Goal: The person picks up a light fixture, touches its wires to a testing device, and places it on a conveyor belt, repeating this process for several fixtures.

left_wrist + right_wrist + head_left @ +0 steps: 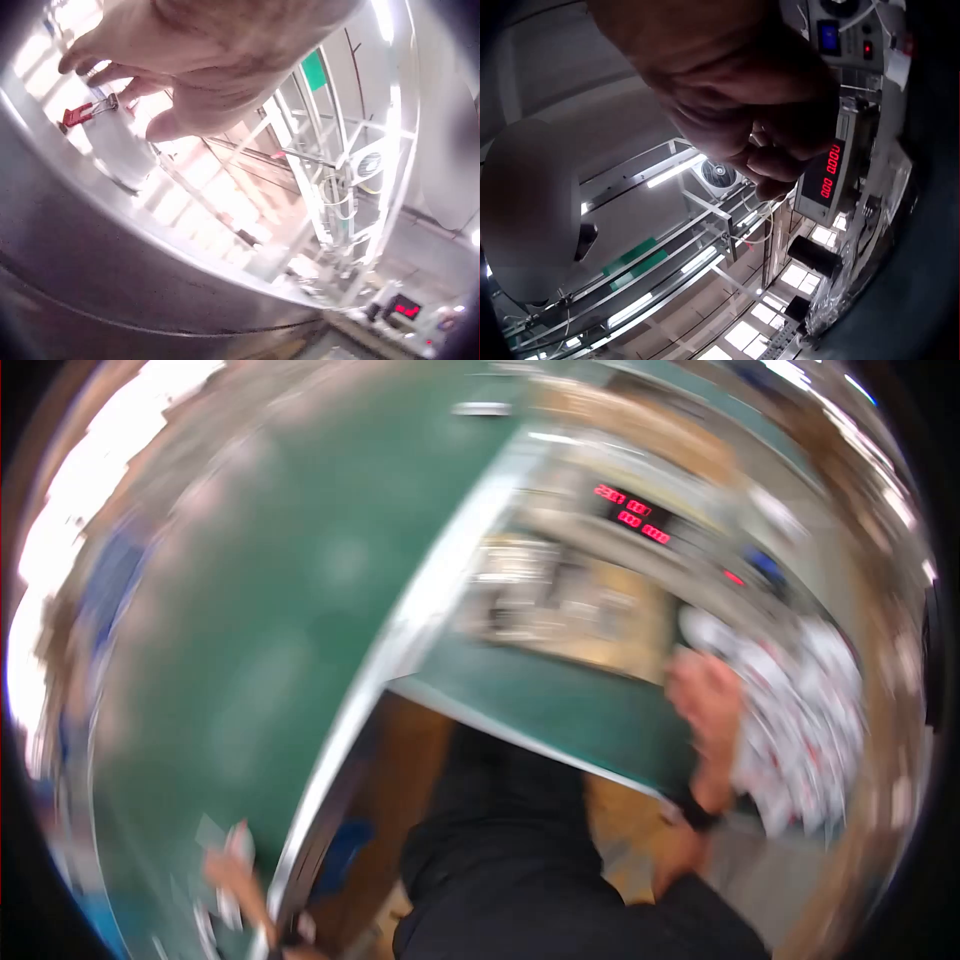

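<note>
At the lower left of the head view, my left hand (235, 875) reaches over the green surface beside a blurred white object (236, 845). Its fingers are loosely extended in the left wrist view, the hand (217, 67) close to a white item (120, 154) with a red and metal part (88, 113); whether they touch is unclear. My right hand (708, 705) is between the tray of parts (640, 610) and a heap of white and red pieces (800, 730). In the right wrist view the right hand (742, 97) has curled fingers, with nothing visible in them.
A device with red digits (632, 513) stands behind the tray, with another unit (765, 575) showing a blue part to its right. A pale metal edge (400, 625) separates the long green surface (260, 610) from the smaller worktop (560, 705). Something blue (343, 852) is below.
</note>
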Motion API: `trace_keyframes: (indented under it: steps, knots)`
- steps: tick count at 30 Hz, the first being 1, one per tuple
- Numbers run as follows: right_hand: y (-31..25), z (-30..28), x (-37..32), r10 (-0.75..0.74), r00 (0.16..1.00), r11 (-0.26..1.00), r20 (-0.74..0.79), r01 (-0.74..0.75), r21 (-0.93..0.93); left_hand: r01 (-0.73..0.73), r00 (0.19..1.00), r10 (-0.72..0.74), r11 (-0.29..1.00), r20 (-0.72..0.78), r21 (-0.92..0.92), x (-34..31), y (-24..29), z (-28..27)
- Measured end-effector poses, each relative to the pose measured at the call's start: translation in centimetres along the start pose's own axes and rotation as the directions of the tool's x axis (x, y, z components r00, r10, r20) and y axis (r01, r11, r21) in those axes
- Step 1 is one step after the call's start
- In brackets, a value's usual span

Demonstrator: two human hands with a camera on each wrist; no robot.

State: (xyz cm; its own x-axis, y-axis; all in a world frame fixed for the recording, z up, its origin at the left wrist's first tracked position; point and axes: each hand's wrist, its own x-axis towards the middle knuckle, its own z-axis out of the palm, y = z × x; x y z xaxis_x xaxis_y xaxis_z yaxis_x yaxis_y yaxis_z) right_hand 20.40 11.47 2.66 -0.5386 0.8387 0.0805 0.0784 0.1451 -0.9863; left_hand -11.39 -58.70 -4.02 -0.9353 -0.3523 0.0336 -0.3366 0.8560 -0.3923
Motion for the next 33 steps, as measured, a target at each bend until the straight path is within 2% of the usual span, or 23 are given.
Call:
trace_keyframes:
  steps: [1,2,3,4,5,6,7,8,10,11,12,13,15,16,17,18,21,22,25,27,29,30,33]
  knots:
    - [-2.1,-0.7,-0.3,0.032,0.996,0.980,-0.082,-0.048,-0.193,-0.059,0.992,0.061,0.998,-0.108,0.021,-3.0,1.7,-4.9]
    - [-2.9,-1.9,-0.4,0.084,0.985,0.980,-0.153,-0.109,-0.167,-0.113,0.968,0.122,0.992,-0.217,0.055,-6.4,3.3,-10.0]
    - [-2.1,-3.3,-0.6,0.081,0.972,0.986,-0.222,-0.110,-0.122,-0.157,0.930,0.181,0.983,-0.320,0.099,-9.8,4.6,-15.2]
    - [-1.7,-2.3,0.1,0.048,0.948,0.966,-0.315,-0.124,-0.227,-0.325,0.896,0.246,0.931,-0.369,-0.168,-6.9,6.1,-15.3]
    - [-1.5,-2.9,0.3,-0.078,0.926,0.922,-0.368,-0.073,-0.379,-0.478,0.856,0.310,0.780,-0.414,-0.405,-4.0,7.5,-15.5]
    - [-1.1,-4.0,0.3,-0.206,0.897,0.854,-0.392,-0.032,-0.519,-0.574,0.816,0.330,0.565,-0.476,-0.593,-2.9,7.8,-16.0]
    - [-0.6,-4.5,0.4,-0.334,0.859,0.762,-0.389,0.004,-0.647,-0.598,0.795,0.368,0.339,-0.482,-0.726,-3.3,10.7,-16.7]
    - [-0.4,-4.4,0.6,-0.302,0.889,0.749,-0.345,-0.002,-0.662,-0.574,0.768,0.403,0.090,-0.497,-0.814,-4.2,15.0,-18.0]
    - [1.3,-3.7,1.2,-0.425,0.890,0.595,-0.165,0.137,-0.792,-0.581,0.673,0.568,0.010,-0.474,-0.814,-10.7,20.7,-22.1]
    - [1.7,-3.1,1.8,-0.482,0.873,0.503,-0.074,0.206,-0.839,-0.626,0.595,0.630,-0.025,-0.498,-0.780,-13.8,23.0,-23.8]
    - [1.1,-2.2,2.1,-0.349,0.933,0.529,-0.093,0.115,-0.841,-0.651,0.478,0.692,-0.135,-0.541,-0.747,-15.6,25.0,-24.3]
    - [1.5,-1.7,2.6,-0.387,0.920,0.419,-0.066,0.112,-0.901,-0.597,0.400,0.719,-0.266,-0.568,-0.757,-18.3,26.8,-25.2]
    - [1.6,-0.9,3.7,-0.327,0.939,0.285,-0.105,-0.008,-0.958,-0.559,0.253,0.825,-0.302,-0.506,-0.772,-22.0,29.0,-27.0]
    - [1.9,-0.9,4.1,-0.296,0.950,0.257,-0.101,-0.023,-0.966,-0.536,0.187,0.818,-0.379,-0.544,-0.754,-23.3,30.6,-26.7]
    - [2.1,-1.0,4.3,-0.252,0.963,0.231,-0.099,-0.039,-0.972,-0.543,0.126,0.849,-0.374,-0.514,-0.752,-24.4,31.5,-26.6]
    - [2.0,-1.1,4.2,-0.286,0.955,0.251,-0.083,-0.009,-0.968,-0.521,0.036,0.809,-0.486,-0.586,-0.702,-25.2,33.1,-25.7]
    - [3.0,-1.8,3.9,-0.318,0.948,0.387,0.002,0.132,-0.913,-0.463,-0.057,0.842,-0.499,-0.537,-0.733,-27.5,34.9,-26.8]
    - [2.4,-1.9,3.3,-0.420,0.905,0.407,0.068,0.255,-0.877,-0.445,-0.074,0.860,-0.482,-0.505,-0.755,-27.9,35.0,-27.1]
    - [0.7,-1.5,1.4,-0.181,0.980,0.701,0.087,0.190,-0.688,-0.405,-0.109,0.894,-0.439,-0.435,-0.802,-28.5,35.5,-27.6]
    - [0.2,-0.2,1.3,-0.240,0.966,0.663,-0.090,0.096,-0.743,-0.397,-0.114,0.906,-0.417,-0.407,-0.817,-28.6,35.7,-27.3]
    - [0.2,0.9,1.7,-0.311,0.917,0.618,-0.249,-0.004,-0.787,-0.386,-0.118,0.884,-0.461,-0.453,-0.799,-28.9,35.8,-26.9]
    - [0.6,1.0,2.2,-0.315,0.915,0.652,-0.252,0.016,-0.758,-0.378,-0.114,0.869,-0.486,-0.482,-0.788,-29.2,35.9,-26.9]
    - [3.1,0.6,4.3,-0.451,0.864,0.704,-0.225,0.189,-0.685,-0.338,-0.104,0.853,-0.515,-0.512,-0.788,-29.6,36.1,-26.8]
